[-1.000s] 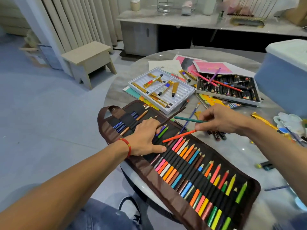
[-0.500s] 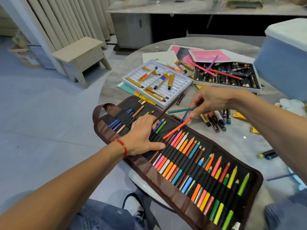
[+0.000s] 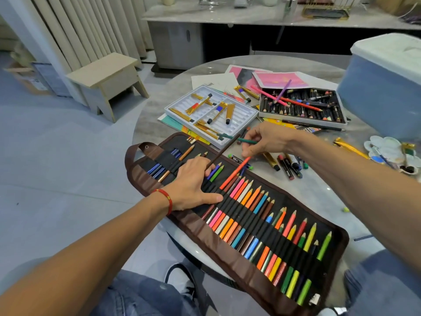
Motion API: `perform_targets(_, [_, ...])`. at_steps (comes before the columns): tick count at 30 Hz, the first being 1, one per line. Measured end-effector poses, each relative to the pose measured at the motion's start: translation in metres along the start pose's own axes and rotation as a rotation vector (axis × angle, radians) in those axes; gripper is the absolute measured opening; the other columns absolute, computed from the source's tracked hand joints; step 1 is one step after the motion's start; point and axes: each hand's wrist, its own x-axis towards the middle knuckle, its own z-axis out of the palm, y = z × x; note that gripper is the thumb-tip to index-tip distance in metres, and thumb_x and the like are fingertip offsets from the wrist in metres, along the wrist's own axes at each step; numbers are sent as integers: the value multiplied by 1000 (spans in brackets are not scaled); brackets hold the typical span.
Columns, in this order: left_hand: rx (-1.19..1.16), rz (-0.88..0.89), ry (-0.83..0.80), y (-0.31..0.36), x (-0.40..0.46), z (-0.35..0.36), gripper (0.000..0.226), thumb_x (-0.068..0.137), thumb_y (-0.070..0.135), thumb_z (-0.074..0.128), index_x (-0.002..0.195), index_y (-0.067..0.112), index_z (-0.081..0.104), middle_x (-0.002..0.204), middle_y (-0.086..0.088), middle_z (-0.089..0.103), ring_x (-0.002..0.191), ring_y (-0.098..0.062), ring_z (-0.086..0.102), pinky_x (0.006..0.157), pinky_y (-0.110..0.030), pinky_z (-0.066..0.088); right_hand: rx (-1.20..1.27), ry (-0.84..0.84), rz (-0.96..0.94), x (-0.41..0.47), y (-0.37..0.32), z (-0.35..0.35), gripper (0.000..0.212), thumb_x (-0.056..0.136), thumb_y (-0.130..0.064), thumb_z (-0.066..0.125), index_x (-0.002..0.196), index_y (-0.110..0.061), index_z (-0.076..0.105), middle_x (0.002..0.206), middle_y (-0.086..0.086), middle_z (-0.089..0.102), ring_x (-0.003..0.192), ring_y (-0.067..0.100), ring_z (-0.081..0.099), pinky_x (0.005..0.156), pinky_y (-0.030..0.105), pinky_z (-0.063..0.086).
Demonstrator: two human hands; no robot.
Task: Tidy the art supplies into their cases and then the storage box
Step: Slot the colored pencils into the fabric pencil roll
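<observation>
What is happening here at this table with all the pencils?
A person is sorting coloured pencils into an open brown fabric roll-up case on a round grey table. The left hand rests on the case and holds a dark brown pencil. The right hand pinches a teal pencil and an orange-red pencil above the row. Gold paint tubes lie in a white plastic tray; the blue storage box waits at the right.

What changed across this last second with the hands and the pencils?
The right hand, holding a teal pencil and an orange-red pencil, has lowered the orange-red one's end onto the pencil roll. The left hand stayed pressing on the roll, a brown pencil between its fingers.
</observation>
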Motion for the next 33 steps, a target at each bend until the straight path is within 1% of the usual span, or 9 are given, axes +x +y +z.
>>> perform_targets(4, [-32,-9,-19,3,-1,-3,68,73,57,76,118,17,45,124,10,43,121,-14,37,106,-40,32,-105,90,34,10,-13,15,24,80,-33,84,88,-12,72,85,-1,69,81,16,61,77,33,48])
perform_targets(7, [-52,-21,-18,2,-2,-4,69,72,57,76,120,17,45,122,12,42,119,-13,37,107,-41,32,-466,100,50,16,-19,32,34,94,-47,65,81,-17,60,81,0,61,82,23,59,68,34,40])
perform_targets(11, [-74,-46,0,2,-1,-3,64,76,49,80,120,19,45,122,12,43,120,-13,38,110,-42,32,-625,269,17,16,-17,58,45,99,-50,54,118,-9,55,121,15,57,109,33,58,85,39,48])
perform_targets(16, [-94,-45,-6,3,-1,-3,65,76,48,80,122,18,46,122,12,43,119,-13,38,109,-43,33,-380,495,34,5,-10,63,44,98,-47,56,121,-9,53,132,13,42,103,31,59,86,39,48])
perform_targets(19, [-90,-37,-4,3,-1,-3,63,77,46,80,121,16,46,122,12,43,119,-14,38,106,-41,33,-285,605,29,-2,-9,60,22,100,-26,55,112,-7,60,114,14,60,88,25,58,69,31,39])
perform_targets(21, [-87,-34,-2,2,-1,-3,63,77,47,80,121,16,46,123,11,43,119,-14,38,105,-40,32,-211,636,46,-6,-9,61,18,100,-24,58,103,-7,64,94,8,65,74,16,56,56,30,34])
perform_targets(23, [-88,-29,-5,2,-1,-2,64,76,49,79,121,17,46,122,11,43,119,-14,38,104,-40,32,-157,679,52,-8,-7,65,19,99,-26,60,96,-7,65,88,8,64,75,18,58,53,29,33])
perform_targets(29, [-82,-27,-9,-1,0,-1,64,74,54,76,121,24,45,125,8,43,120,-15,38,105,-39,31,-18,815,146,-7,-6,70,20,104,-22,46,117,-8,53,127,11,43,91,19,42,76,34,36])
perform_targets(33, [-77,-29,-4,-1,1,0,62,77,50,78,122,23,45,125,7,44,120,-16,39,106,-39,31,34,872,217,-6,-4,66,21,101,-20,47,115,-5,54,120,16,55,96,31,56,84,50,50])
